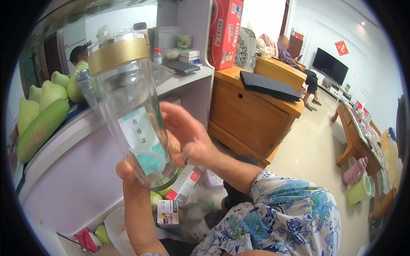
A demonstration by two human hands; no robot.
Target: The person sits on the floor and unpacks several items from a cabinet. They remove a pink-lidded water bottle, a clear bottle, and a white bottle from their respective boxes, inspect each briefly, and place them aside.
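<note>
A clear glass bottle (128,96) with a gold-coloured lid band (118,54) is held up at a tilt, close to the camera. Inside, a white and turquoise card (144,137) bears writing, and a pale strap loop (161,160) crosses its lower part. My left hand (128,172) grips the bottle near its base, thumb on the near side. My right hand (184,134) curves against the bottle's right side; its fingertips are partly hidden behind the glass, so its hold is unclear. Below the bottle are a white and red carton (184,184) and a small printed box (168,212).
Green fruits (53,92) lie on the shelf ledge at left. A wooden cabinet (250,118) carries a black flat case (269,85) and a red carton (224,35). A person (288,57) sits farther back. At right stand a low wooden table (355,137) and a green bin (357,192).
</note>
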